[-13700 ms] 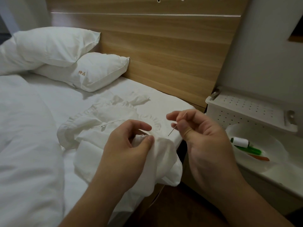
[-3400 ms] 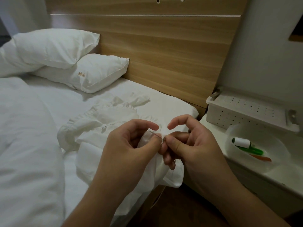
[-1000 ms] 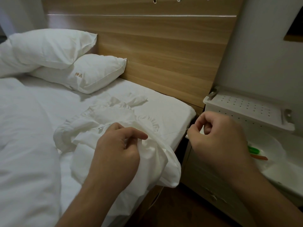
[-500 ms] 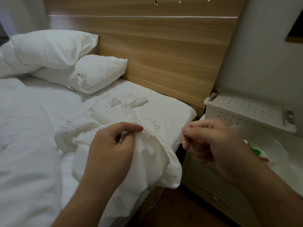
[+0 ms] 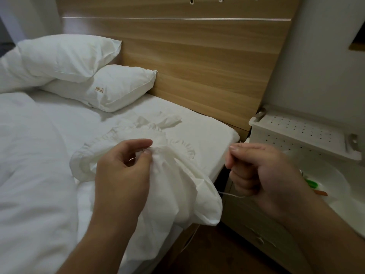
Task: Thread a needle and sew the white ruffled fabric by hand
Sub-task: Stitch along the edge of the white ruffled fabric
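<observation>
Two hands: left [image 5: 120,175] on crumpled white ruffled fabric [image 5: 177,186], right [image 5: 262,173] pinching thin thread [image 5: 231,195].

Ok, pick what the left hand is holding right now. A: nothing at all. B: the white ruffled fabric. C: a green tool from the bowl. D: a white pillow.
B: the left hand pinches a gathered fold of the white ruffled fabric between thumb and fingers at the edge of the bed.

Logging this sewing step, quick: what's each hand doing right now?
Left hand: pinches the white ruffled fabric.
Right hand: fingers curled, pinching the thread; needle too small to tell.
</observation>
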{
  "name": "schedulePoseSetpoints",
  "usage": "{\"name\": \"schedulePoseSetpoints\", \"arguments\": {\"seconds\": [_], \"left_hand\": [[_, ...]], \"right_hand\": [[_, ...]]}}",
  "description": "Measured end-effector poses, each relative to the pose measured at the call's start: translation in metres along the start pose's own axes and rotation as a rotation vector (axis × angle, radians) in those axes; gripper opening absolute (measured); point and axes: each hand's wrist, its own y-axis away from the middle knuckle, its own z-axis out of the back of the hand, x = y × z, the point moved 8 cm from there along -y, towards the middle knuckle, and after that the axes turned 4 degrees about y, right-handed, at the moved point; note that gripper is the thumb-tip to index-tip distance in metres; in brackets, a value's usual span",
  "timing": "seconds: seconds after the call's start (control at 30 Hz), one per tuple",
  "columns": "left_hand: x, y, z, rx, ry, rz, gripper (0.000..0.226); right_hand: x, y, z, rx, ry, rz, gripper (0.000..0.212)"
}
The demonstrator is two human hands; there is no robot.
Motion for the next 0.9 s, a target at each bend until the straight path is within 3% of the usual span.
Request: {"name": "schedulePoseSetpoints", "arguments": {"seconds": [0.2,0.4,0.5,0.67,0.9], "left_hand": [[0.000,0.000,0.001,0.012,0.048,0.024,0.021],[-0.020,0.016,-0.030,0.320,-0.036,-0.076,0.026],[-0.025,0.021,-0.038,0.409,-0.062,-0.119,0.027],[-0.025,0.019,-0.036,0.366,-0.080,-0.126,0.023],[-0.013,0.022,-0.034,0.323,0.074,0.060,0.014]], "right_hand": [[-0.004,0.000,0.014,-0.224,0.071,0.054,0.020],[0.004,0.004,-0.031,-0.050,0.225,0.218,0.010],[0.001,0.004,-0.040,-0.060,0.322,0.267,0.006],[0.003,0.004,-0.033,-0.098,0.360,0.286,0.010],[0.008,0.005,-0.028,-0.099,0.389,0.277,0.004]]}}
